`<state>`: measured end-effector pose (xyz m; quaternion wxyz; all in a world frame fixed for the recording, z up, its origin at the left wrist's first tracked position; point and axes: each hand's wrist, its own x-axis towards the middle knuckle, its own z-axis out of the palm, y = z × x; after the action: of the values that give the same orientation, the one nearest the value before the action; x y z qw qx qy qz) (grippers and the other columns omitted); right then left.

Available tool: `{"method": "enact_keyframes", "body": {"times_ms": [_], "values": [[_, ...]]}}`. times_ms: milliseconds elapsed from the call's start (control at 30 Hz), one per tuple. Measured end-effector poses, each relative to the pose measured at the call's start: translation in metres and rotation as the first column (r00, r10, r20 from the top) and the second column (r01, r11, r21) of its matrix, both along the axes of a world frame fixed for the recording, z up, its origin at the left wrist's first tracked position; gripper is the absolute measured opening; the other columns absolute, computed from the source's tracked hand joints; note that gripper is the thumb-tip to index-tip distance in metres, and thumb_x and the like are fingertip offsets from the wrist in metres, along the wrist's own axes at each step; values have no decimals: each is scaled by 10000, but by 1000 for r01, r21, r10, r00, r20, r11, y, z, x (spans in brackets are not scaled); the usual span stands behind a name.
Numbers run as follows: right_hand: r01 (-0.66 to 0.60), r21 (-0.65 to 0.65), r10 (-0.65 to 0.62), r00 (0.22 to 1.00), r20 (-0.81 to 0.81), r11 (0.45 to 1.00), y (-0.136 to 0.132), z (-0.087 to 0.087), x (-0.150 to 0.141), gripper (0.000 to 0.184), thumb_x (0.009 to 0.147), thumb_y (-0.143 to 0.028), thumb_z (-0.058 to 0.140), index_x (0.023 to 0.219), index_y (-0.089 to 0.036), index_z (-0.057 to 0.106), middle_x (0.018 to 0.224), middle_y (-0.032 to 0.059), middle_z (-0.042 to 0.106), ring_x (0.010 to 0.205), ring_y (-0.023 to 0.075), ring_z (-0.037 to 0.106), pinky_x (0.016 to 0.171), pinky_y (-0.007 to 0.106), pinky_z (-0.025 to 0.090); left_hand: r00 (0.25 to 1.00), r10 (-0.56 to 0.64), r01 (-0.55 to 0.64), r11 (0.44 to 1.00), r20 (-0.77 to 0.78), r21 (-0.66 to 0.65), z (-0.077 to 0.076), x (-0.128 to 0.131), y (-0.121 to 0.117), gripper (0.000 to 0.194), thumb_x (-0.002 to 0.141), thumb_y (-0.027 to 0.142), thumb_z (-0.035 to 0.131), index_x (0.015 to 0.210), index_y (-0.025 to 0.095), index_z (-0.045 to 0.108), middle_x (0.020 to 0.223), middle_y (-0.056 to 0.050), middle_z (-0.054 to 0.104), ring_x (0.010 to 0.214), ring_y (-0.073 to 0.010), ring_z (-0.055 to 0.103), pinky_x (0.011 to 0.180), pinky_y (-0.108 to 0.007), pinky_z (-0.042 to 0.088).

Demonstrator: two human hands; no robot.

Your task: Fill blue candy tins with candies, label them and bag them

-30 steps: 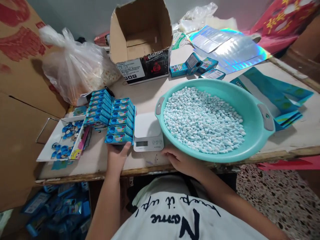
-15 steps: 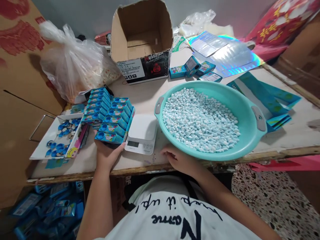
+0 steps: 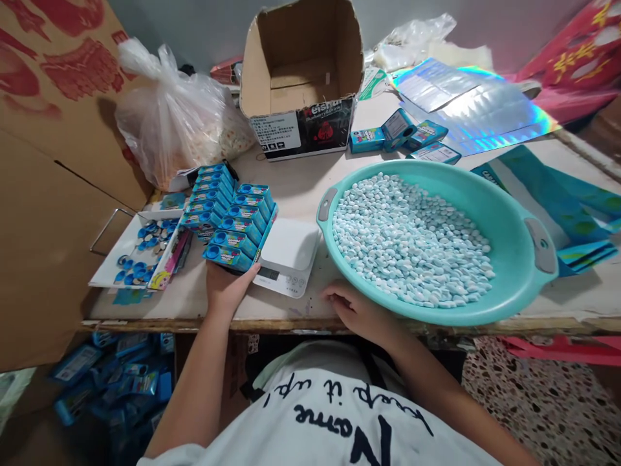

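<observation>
My left hand (image 3: 227, 285) is closed around the near end of a row of small blue candy boxes (image 3: 237, 239), with its thumb along the right side by a white digital scale (image 3: 290, 246). The boxes have round openings in their top faces. My right hand (image 3: 356, 307) rests at the table's front edge, its fingers curled and nothing visible in them. Just beyond it stands a turquoise basin (image 3: 514, 259) holding many pale blue and white candies (image 3: 412, 246). To the left, a white tray (image 3: 114, 259) contains loose blue round caps (image 3: 136, 272).
An opened cardboard box (image 3: 301, 129) stands at the back, beside a knotted plastic bag (image 3: 179, 123). Several blue boxes (image 3: 398, 129) lie near silver sheets (image 3: 466, 97). Blue pouches (image 3: 557, 200) are at the right. More blue boxes (image 3: 116, 382) are piled below the table.
The camera view has turned a little left, so the table things appear farther right. Both hands keep nearly the same places beside the boxes and the basin.
</observation>
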<state>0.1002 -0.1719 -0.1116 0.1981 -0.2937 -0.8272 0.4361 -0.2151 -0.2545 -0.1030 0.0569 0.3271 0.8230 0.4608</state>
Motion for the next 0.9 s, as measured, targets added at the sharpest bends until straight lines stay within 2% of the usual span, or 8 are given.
{"method": "enact_keyframes", "body": {"times_ms": [67,100,167,300,467,600,733,900], "values": [[-3,-4,3,1000,4,1000,0,1,0,292,944,-133,465,1060,-270,695,1074,24,735,1036,208,685,966,370,546,998,53,-56,995,-46,-81,3,2,1,1064,491,457,975,1406,199,498,1396,-202,615,1313,-402,588,1152,-607,429],[-3,-6,3,1000,3,1000,0,1,0,289,944,-134,465,1058,-269,694,1074,24,735,1038,208,684,964,368,547,997,61,-63,996,-43,-65,5,4,3,1051,500,450,973,1405,203,499,1396,-194,617,1305,-394,596,1139,-599,448],[-1,-9,1,1000,-4,1000,-1,1,1,292,947,-133,461,1060,-269,693,1082,20,736,1050,204,683,977,367,540,999,34,-37,996,42,78,6,6,6,979,532,400,962,1383,216,516,1387,-174,630,1278,-365,621,1110,-574,490],[13,-13,-13,1000,-23,1000,-2,0,0,280,964,-152,454,1058,-269,690,1091,14,735,1055,195,682,989,363,530,943,-77,-45,934,323,355,4,9,11,825,546,273,923,1287,221,565,1331,-142,675,1184,-333,688,1006,-547,575],[27,-12,-28,1000,-15,1000,-2,0,-1,269,968,-162,458,1048,-265,694,1062,9,741,1032,192,686,990,365,524,919,-111,-109,851,379,514,5,13,12,779,494,165,879,1210,241,581,1335,-86,680,1233,-321,667,1069,-551,536],[21,-7,-21,1000,-23,1000,-2,4,-3,278,944,-131,465,1030,-258,697,1059,12,744,1029,191,685,992,364,522,924,-70,-151,835,375,529,13,17,11,717,494,194,848,1159,257,587,1298,-42,697,1244,-311,659,1085,-554,528],[24,2,-24,999,-24,1000,-3,2,-3,290,939,-119,472,1042,-264,702,1057,9,751,1030,191,688,999,363,523,908,-63,-166,854,415,494,32,17,2,640,526,238,800,1141,279,625,1245,-13,720,1196,-319,675,1072,-586,534],[43,53,-44,999,5,998,-3,-1,-3,299,966,-148,481,1087,-290,715,1115,-2,759,1049,195,696,978,362,538,951,-114,-38,879,286,476,75,6,-18,654,635,257,697,1273,373,610,1258,-4,706,1235,-361,640,981,-629,580]]}}
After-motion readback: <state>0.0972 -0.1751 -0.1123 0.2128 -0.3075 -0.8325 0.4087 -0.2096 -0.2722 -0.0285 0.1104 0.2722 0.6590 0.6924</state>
